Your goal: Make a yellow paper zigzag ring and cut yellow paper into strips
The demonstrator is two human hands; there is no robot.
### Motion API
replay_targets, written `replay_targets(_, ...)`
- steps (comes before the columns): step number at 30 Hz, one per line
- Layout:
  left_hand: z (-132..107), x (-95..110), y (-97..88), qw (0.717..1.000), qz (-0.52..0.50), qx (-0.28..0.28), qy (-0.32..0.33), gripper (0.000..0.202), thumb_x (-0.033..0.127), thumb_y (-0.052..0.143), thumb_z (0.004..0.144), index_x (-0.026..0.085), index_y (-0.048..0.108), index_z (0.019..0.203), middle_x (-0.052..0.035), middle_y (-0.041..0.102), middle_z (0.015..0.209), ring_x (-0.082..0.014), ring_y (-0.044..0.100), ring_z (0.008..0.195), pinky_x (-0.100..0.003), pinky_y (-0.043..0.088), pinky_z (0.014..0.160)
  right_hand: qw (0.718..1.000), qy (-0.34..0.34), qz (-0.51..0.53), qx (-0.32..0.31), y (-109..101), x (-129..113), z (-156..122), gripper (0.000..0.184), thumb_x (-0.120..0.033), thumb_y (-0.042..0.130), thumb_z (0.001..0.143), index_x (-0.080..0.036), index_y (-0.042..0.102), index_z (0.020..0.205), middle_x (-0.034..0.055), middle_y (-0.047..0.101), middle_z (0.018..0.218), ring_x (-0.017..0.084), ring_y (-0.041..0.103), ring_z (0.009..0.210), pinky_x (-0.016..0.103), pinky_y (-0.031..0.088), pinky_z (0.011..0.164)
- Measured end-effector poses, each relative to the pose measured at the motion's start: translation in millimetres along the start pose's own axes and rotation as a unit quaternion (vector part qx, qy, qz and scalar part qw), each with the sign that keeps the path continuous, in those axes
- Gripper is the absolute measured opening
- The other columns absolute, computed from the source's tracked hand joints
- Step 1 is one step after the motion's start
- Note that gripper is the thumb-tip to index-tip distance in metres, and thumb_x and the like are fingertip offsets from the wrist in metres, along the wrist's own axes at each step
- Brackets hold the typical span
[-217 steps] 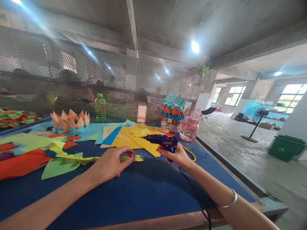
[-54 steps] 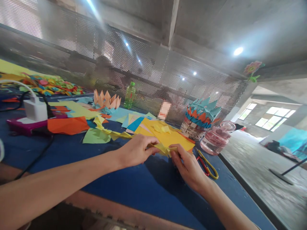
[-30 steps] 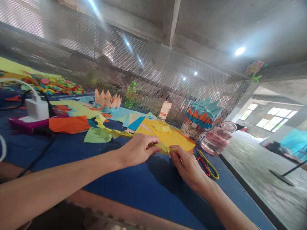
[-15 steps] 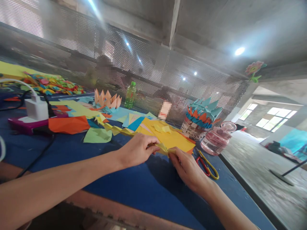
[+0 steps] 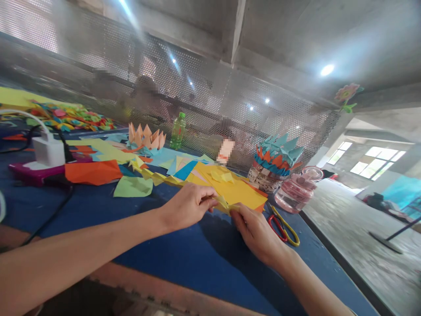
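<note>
Between my two hands is a small piece of folded yellow paper (image 5: 222, 203). My left hand (image 5: 190, 205) pinches its left end between thumb and fingers. At the other end my right hand (image 5: 252, 223) is closed on it, fingertips pressed together. Just beyond lie yellow paper sheets (image 5: 241, 193), with folded yellow pieces (image 5: 220, 176) on top. A chain of folded yellow paper (image 5: 161, 178) runs leftward across the table from behind my left hand. Scissors (image 5: 284, 226) with red and yellow handles rest beside my right hand.
A pink bottle (image 5: 295, 193) and a basket with teal and orange folded paper (image 5: 274, 162) stand at right. Farther back are a peach paper crown (image 5: 147, 138) and green bottle (image 5: 178, 131). A white charger (image 5: 49, 150) sits on a purple power strip (image 5: 26, 172) at left.
Both hands stay almost in place, still pinching the yellow paper, which tilts very slightly. The whole view has shifted a few pixels.
</note>
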State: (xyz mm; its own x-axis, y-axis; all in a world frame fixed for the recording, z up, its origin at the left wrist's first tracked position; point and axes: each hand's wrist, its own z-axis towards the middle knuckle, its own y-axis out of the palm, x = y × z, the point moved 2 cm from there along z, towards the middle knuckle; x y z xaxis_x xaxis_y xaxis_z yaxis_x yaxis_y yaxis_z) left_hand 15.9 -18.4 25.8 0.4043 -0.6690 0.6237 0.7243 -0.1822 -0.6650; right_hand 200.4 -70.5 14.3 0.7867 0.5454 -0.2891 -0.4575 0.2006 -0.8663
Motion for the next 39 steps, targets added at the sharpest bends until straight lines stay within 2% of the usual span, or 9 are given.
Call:
replay_targets(4,0,-1,0.2,1.0,0.015,-0.001,0.006,0.026,0.027,0.05,0.088,0.014,0.064,0.069,0.0024,0.056,0.052,-0.0078,0.045,0.046,-0.02,0.028,0.048,1.0,-0.005,0.01,0.001,-1,-1,0,0.02,-0.023,0.036,0.097,-0.02,0.05,0.083,-0.0001,0.056,0.074,0.012,0.049,0.062,0.023,0.034,0.055)
replay_targets(11,1,-4,0.8,0.999,0.027,-0.008,0.024,0.026,0.027,0.049,0.089,0.014,0.063,0.071,0.0004,0.061,0.058,-0.0089,0.048,0.051,-0.021,0.029,0.05,0.998,-0.034,0.049,0.031,-3,-1,0,0.021,-0.022,0.041,0.095,-0.019,0.058,0.084,0.0035,0.057,0.081,0.013,0.052,0.071,0.025,0.04,0.064)
replay_targets(15,-1,-2,0.4,0.999,0.031,-0.008,0.039,0.023,0.026,0.049,0.088,0.015,0.064,0.074,0.0006,0.061,0.06,-0.0091,0.05,0.053,-0.021,0.03,0.051,0.996,-0.017,0.075,0.04,-4,-2,0,0.019,-0.022,0.046,0.092,-0.019,0.063,0.084,0.0043,0.059,0.084,0.013,0.055,0.072,0.025,0.042,0.065)
replay_targets(19,-2,1,0.2,0.998,0.031,-0.002,0.053,0.02,0.023,0.05,0.087,0.015,0.065,0.075,0.0005,0.062,0.061,-0.0096,0.052,0.055,-0.02,0.032,0.052,0.993,0.005,0.097,0.063,-5,-2,0,0.016,-0.02,0.053,0.088,-0.019,0.067,0.082,0.0037,0.061,0.078,0.013,0.057,0.07,0.024,0.042,0.061)
replay_targets(23,-2,2,1.8,0.999,0.009,-0.007,0.045,0.02,0.024,0.05,0.087,0.015,0.063,0.075,0.0022,0.058,0.056,-0.0083,0.052,0.048,-0.019,0.034,0.049,0.992,0.004,0.096,0.079,-4,1,0,0.015,-0.019,0.055,0.087,-0.018,0.067,0.078,0.0026,0.06,0.074,0.012,0.056,0.065,0.023,0.041,0.059)
replay_targets(27,-3,1,5.4,0.999,-0.032,-0.009,0.013,0.016,0.023,0.052,0.086,0.015,0.063,0.094,0.003,0.061,0.059,-0.0077,0.055,0.043,-0.017,0.039,0.047,0.994,-0.002,0.058,0.095,-2,2,-1,0.015,-0.018,0.054,0.087,-0.019,0.066,0.078,0.0022,0.059,0.074,0.012,0.055,0.064,0.023,0.04,0.059)
replay_targets(30,-4,1,8.2,0.999,-0.053,-0.002,0.004,0.022,0.023,0.058,0.082,0.016,0.062,0.103,0.0004,0.067,0.069,-0.0082,0.057,0.044,-0.017,0.041,0.045,0.994,-0.023,0.029,0.098,0,0,-2,0.015,-0.018,0.053,0.088,-0.019,0.064,0.079,0.0024,0.058,0.075,0.012,0.055,0.066,0.023,0.04,0.06)
replay_targets(33,-5,1,11.0,0.996,-0.082,-0.017,0.012,0.02,0.027,0.059,0.083,0.017,0.064,0.099,-0.0013,0.068,0.078,-0.0071,0.057,0.043,-0.017,0.042,0.043,0.994,-0.035,0.007,0.101,1,-4,-3,0.016,-0.019,0.052,0.089,-0.018,0.063,0.078,0.003,0.057,0.075,0.013,0.054,0.066,0.023,0.041,0.06)
replay_targets(39,-5,3,10.5,0.996,-0.068,-0.038,0.05,0.017,0.026,0.055,0.087,0.016,0.068,0.086,-0.0002,0.065,0.075,-0.0042,0.055,0.042,-0.015,0.041,0.046,0.994,-0.05,-0.01,0.099,2,-8,-3,0.018,-0.021,0.05,0.09,-0.018,0.063,0.079,0.0038,0.057,0.074,0.013,0.053,0.066,0.024,0.041,0.06)
